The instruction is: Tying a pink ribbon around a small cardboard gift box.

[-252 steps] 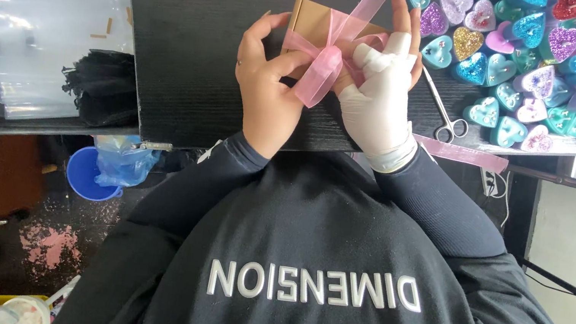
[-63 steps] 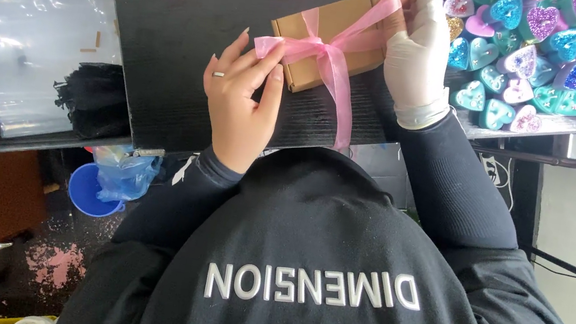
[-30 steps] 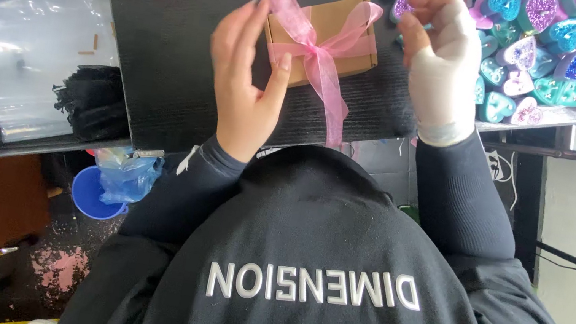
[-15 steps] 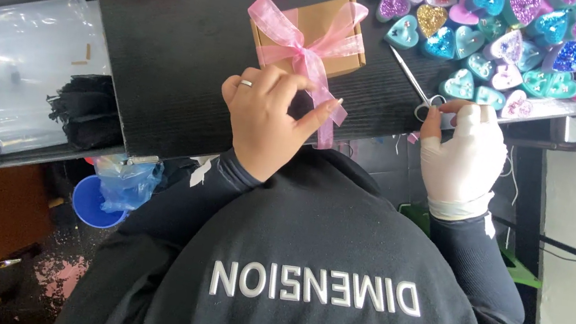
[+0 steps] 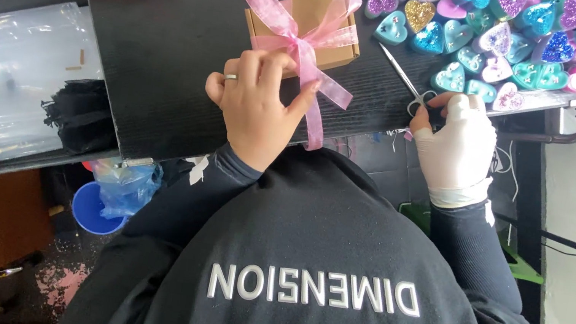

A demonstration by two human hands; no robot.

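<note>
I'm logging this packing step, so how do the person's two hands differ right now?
The left hand is bare with a ring and pinches the pink ribbon tied around the small brown box. The right hand wears a white glove and grips the scissors by their handles. Both rest at the near edge of the black table.

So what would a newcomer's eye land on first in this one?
Probably the small brown box tied with a pink ribbon bow, near the middle of the black table, with the bare left hand pinching a ribbon tail. Next, the spread of glittery heart-shaped pieces at the upper right. Just below them, the gloved right hand grips the handles of a pair of scissors.
</note>
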